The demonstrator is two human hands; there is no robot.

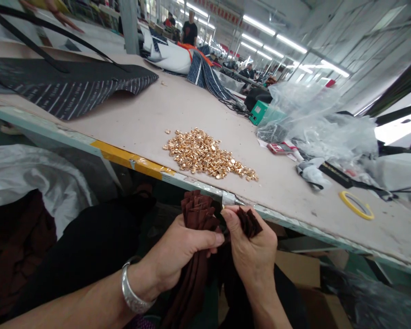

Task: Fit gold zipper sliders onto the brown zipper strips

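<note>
My left hand (188, 246) is closed round a thick bundle of dark brown fabric strips (197, 212), whose folded ends stick up above the thumb and whose lengths hang below. Close beside it, my right hand (251, 242) grips a smaller bunch of brown strips (249, 222). Its thumb and forefinger pinch together near the table edge; whether a small piece sits between them is too small to tell. Both hands are in front of the table's edge. Just beyond them, a pile of small gold-coloured metal pieces (205, 153) lies on the table (150, 121).
A black bag piece with handles (71, 82) lies at the left. Yellow tape (130, 160) covers part of the table edge. On the right are a yellow tape roll (356, 204), clear plastic bags (315, 119) and a green box (259, 112). A person (190, 31) stands far back.
</note>
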